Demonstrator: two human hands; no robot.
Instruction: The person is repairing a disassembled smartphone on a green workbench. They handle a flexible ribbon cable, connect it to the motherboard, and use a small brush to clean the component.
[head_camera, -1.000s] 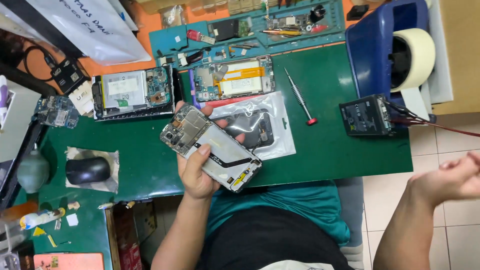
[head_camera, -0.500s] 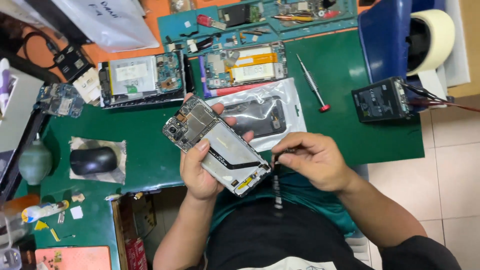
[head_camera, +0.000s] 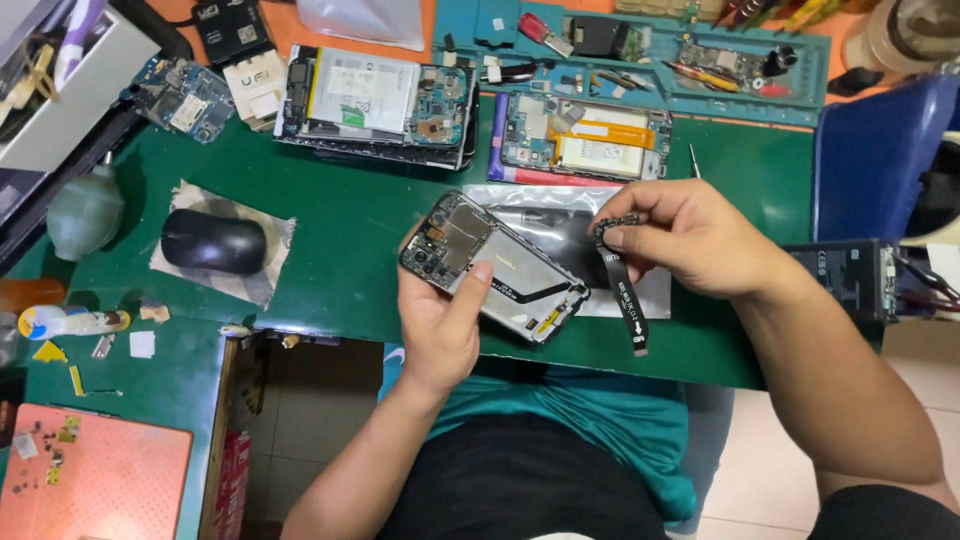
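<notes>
Now that my right hand (head_camera: 690, 240) has lifted from beside the phone's lower edge to above it, the black flex cable (head_camera: 622, 285) dangles pinched in its fingertips, ready for fitting, while my left hand (head_camera: 440, 325) grips the opened phone (head_camera: 490, 265) over the green mat (head_camera: 350, 250).

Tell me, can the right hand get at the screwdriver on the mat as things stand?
Probably not freely: the right hand pinches a black flex cable, and its knuckles cover most of the screwdriver.
</notes>
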